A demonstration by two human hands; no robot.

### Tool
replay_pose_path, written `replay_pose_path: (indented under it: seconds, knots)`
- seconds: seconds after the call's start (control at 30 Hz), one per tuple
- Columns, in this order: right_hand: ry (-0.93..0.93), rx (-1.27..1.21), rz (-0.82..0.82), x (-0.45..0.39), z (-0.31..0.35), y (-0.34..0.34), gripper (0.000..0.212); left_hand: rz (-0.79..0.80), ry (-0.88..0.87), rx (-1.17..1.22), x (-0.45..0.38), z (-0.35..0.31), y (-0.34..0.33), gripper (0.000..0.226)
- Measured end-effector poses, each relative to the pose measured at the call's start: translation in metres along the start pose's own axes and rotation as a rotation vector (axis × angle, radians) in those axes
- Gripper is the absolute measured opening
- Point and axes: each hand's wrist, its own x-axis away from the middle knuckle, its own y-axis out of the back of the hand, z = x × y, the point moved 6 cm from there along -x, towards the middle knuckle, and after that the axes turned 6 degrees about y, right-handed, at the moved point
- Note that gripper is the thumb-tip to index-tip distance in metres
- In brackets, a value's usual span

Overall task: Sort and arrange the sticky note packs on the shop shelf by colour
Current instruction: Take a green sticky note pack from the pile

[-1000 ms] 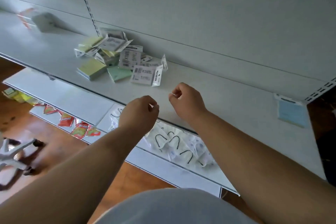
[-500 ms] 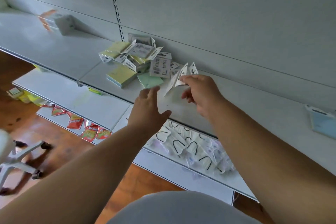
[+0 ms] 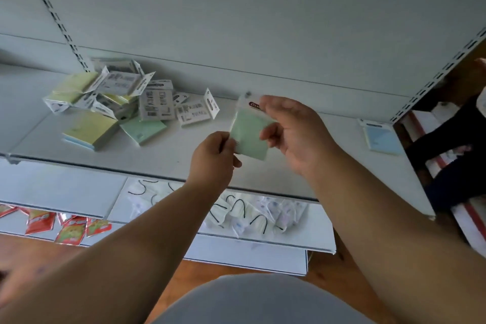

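Green sticky note pack (image 3: 249, 137) held above the shelf (image 3: 168, 158), left hand (image 3: 214, 155) pinching its lower left corner, right hand (image 3: 294, 131) gripping its right edge and header, jumbled pile of packs (image 3: 126, 102) left of it, lone blue pack (image 3: 381, 138) far right of it

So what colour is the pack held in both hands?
Pale green pack, with a clear header; head view, the only one.

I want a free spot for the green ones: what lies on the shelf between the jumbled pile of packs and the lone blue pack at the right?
In the head view, the shelf between the pile and the blue pack looks bare; only both hands, holding a green pack, hang above it.
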Motion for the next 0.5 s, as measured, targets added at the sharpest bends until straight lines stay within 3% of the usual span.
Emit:
replay_pose_path:
  seconds: [0.07,0.13,0.23,0.33,0.5]
  knots:
    - [0.094,0.346,-0.156,-0.006,-0.002,0.04,0.018,0.06,0.07,0.096,0.005,-0.001,-0.023,0.018]
    - [0.077,0.534,-0.25,-0.008,-0.008,0.076,0.026,0.111,0.094,0.141,0.011,-0.005,-0.047,0.019]
    - [-0.015,0.558,-0.2,-0.011,-0.019,0.116,0.023,0.18,0.088,0.114,0.017,-0.013,-0.086,0.019]
    - [-0.003,0.545,-0.18,-0.022,-0.024,0.154,0.022,0.211,0.084,-0.064,0.017,-0.018,-0.124,0.015]
    - [-0.01,0.642,-0.191,-0.063,-0.034,0.201,0.017,0.081,-0.01,-0.414,-0.003,-0.035,-0.17,0.013]
